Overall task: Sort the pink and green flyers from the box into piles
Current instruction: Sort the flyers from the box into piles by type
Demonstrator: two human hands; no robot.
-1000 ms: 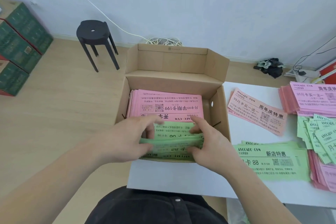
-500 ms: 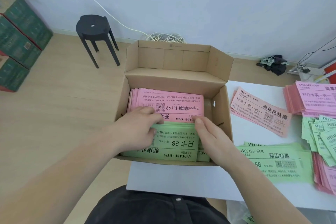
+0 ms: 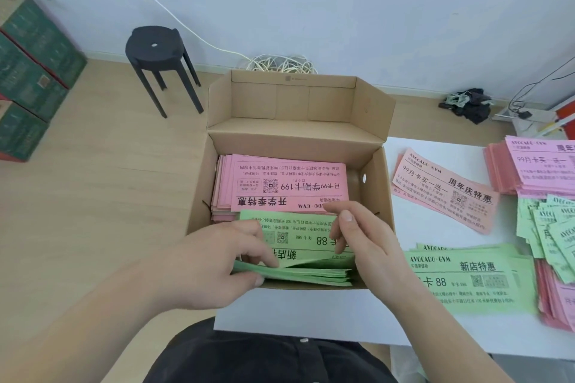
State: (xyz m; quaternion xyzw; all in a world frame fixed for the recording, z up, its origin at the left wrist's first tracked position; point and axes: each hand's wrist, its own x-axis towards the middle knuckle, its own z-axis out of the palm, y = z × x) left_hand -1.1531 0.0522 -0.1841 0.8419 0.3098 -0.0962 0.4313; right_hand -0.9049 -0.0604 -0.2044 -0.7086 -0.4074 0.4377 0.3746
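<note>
An open cardboard box [image 3: 199,205] stands at the table's left end. A pink flyer stack [image 3: 289,183] fills its far half and a green flyer stack [image 3: 298,238] its near half. My left hand [image 3: 214,261] grips the near left part of the green stack, thumb under a lifted bundle. My right hand [image 3: 364,236] pinches the right end of the top green flyers with curled fingers. On the table to the right lie a sorted pink pile [image 3: 445,193] and a sorted green pile [image 3: 466,283].
More pink flyers [image 3: 541,168] and loose green flyers [image 3: 553,227] are heaped at the table's right edge [image 3: 311,333]. A black stool [image 3: 158,56] and green cartons [image 3: 28,78] stand on the wooden floor to the left. Coiled cable lies behind the box.
Both hands shifted on the green stack; its near edge is now lifted into a bundle by my left hand, and my right hand rose to pinch the top sheets.
</note>
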